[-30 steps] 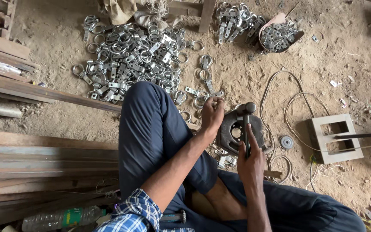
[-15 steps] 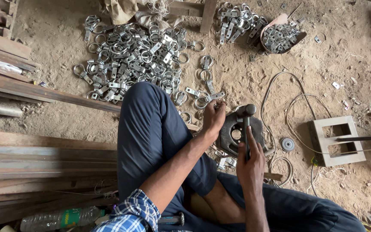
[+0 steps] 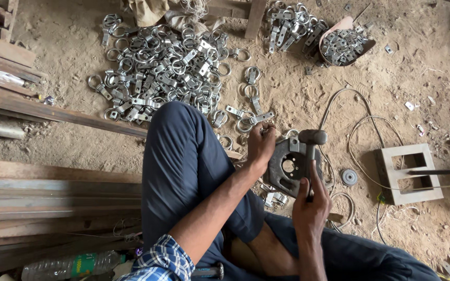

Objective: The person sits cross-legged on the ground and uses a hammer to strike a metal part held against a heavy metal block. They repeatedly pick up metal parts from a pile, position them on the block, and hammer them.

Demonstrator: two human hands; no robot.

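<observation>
The right hand point(image 3: 311, 203) is clamped on the handle of a hammer point(image 3: 312, 138), whose long axis runs from the fist toward 12 o'clock, the head poised just above the far edge of a dark round metal plate point(image 3: 287, 166) with holes in it. The left hand point(image 3: 260, 143), at 10 o'clock from the right and nearer the plate's far-left corner, has its fingers pinched together on a small metal piece at the plate's edge; what that piece is cannot be told. The plate rests on sandy ground point(image 3: 308, 99) between the bent legs in dark trousers point(image 3: 183, 156). At 11 o'clock lies a wide heap of metal clamps with rings point(image 3: 162, 67), at 3 o'clock a square frame block point(image 3: 410, 174) with loose wire point(image 3: 355, 135), at 9 o'clock stacked timber point(image 3: 42, 182)
</observation>
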